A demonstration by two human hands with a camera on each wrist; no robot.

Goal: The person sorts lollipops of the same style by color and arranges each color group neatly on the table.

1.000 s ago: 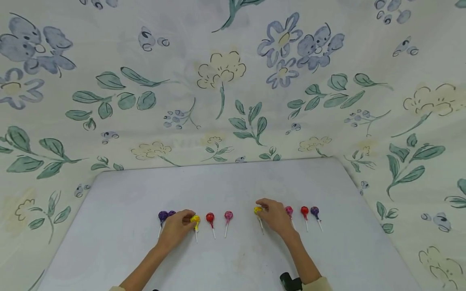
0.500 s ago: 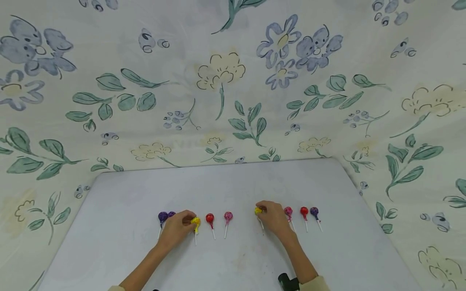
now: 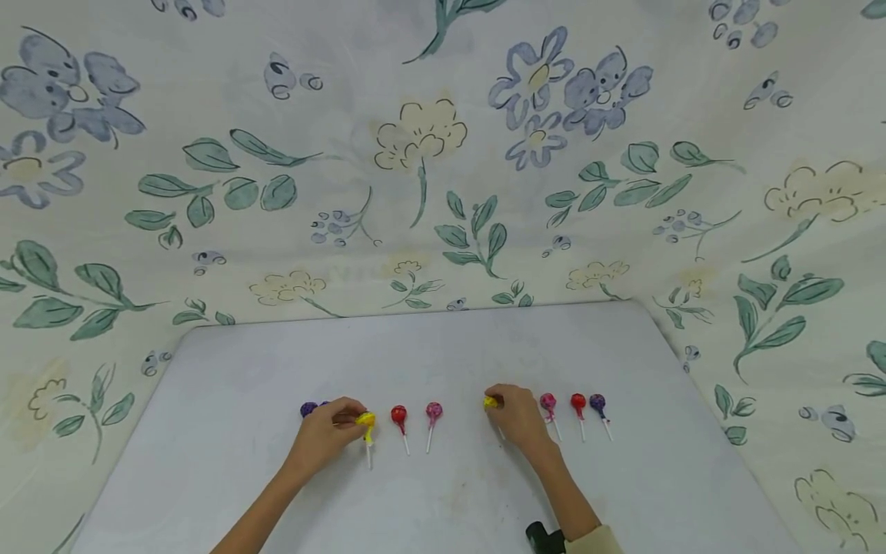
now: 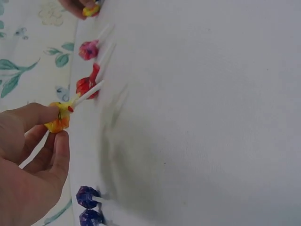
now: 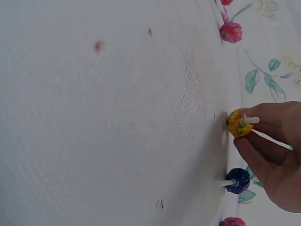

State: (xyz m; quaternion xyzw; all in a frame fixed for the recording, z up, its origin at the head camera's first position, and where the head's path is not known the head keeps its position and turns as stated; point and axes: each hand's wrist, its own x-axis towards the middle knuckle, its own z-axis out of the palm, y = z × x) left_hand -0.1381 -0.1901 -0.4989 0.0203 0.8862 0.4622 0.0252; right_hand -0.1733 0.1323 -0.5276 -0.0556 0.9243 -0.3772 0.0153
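My left hand (image 3: 325,435) pinches a yellow lollipop (image 4: 58,117) by its wrapped head, thumb on one side and fingers on the other. Its white stick points toward the near side, and a shadow falls on the table apart from it. My right hand (image 3: 519,415) pinches another yellow lollipop (image 5: 240,124) by the head, the stick tilted up in the right wrist view. Close beside that hand lies a dark blue lollipop (image 5: 238,181), hidden behind it in the head view. Left of the left hand are two purple lollipops (image 4: 87,197), partly covered in the head view.
Between the hands lie a red lollipop (image 3: 399,416) and a pink lollipop (image 3: 434,412). Right of the right hand are pink (image 3: 548,402), red (image 3: 578,402) and purple (image 3: 598,403) ones. All rest on a white table (image 3: 443,508), before a floral cloth (image 3: 415,231).
My left hand has shifted slightly left and nearer with its yellow lollipop. The right hand has stayed almost in place, its yellow lollipop now more covered by the fingers.
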